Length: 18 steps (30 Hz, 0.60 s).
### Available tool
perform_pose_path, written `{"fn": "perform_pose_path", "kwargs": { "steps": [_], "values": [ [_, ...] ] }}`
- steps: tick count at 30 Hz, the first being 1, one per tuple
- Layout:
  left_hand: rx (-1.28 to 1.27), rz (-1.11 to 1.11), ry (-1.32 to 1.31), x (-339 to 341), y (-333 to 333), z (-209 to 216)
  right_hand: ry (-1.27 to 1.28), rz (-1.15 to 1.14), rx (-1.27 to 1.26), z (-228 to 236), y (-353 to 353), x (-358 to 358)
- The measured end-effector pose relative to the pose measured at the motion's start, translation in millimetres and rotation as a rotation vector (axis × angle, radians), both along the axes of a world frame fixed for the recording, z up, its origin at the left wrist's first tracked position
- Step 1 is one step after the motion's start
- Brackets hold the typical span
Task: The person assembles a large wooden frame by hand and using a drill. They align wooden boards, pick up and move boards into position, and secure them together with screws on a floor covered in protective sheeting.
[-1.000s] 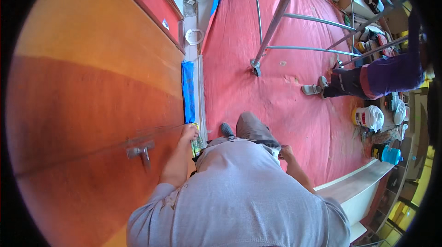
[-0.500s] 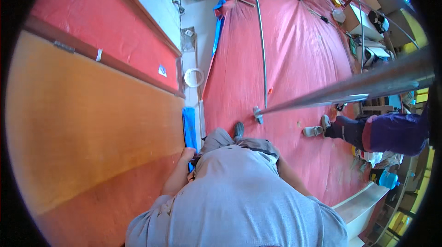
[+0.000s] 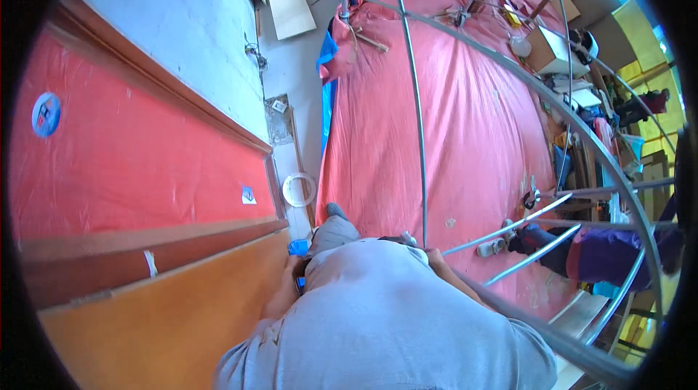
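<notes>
In the head view, I see the person's left hand (image 3: 294, 265) low beside the orange-brown door (image 3: 196, 321), just below a scrap of blue sheeting (image 3: 298, 247); its fingers are too hidden to tell whether they grip anything. The right hand (image 3: 434, 255) shows past the grey shirt (image 3: 392, 303), near the foot of an upright of the metal frame (image 3: 416, 103); I can't tell how its fingers stand. The frame rises over the red floor sheet (image 3: 472, 150), near another person in purple (image 3: 607, 252).
</notes>
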<state>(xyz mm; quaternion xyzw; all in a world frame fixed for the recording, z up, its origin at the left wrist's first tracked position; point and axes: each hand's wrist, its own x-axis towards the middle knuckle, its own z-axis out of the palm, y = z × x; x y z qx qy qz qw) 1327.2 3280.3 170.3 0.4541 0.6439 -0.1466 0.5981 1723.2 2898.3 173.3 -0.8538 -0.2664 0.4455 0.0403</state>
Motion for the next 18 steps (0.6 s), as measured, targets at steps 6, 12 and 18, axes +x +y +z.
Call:
{"fn": "perform_pose_path", "kwargs": {
  "steps": [6, 12, 18],
  "values": [
    [-0.048, 0.146, -0.076, 63.5, 226.4, -0.2, 0.293, -0.884, 0.065, 52.0, 139.2, 68.2],
    [0.067, -0.048, -0.072, 216.4, 386.4, 34.8, 0.223, -0.943, 0.290, 32.0, 275.3, 144.3],
    [0.052, -0.040, -0.091, 357.8, 498.0, 22.2, 0.129, -0.656, 0.470, -40.5, 425.8, 284.0]
  ]
}}
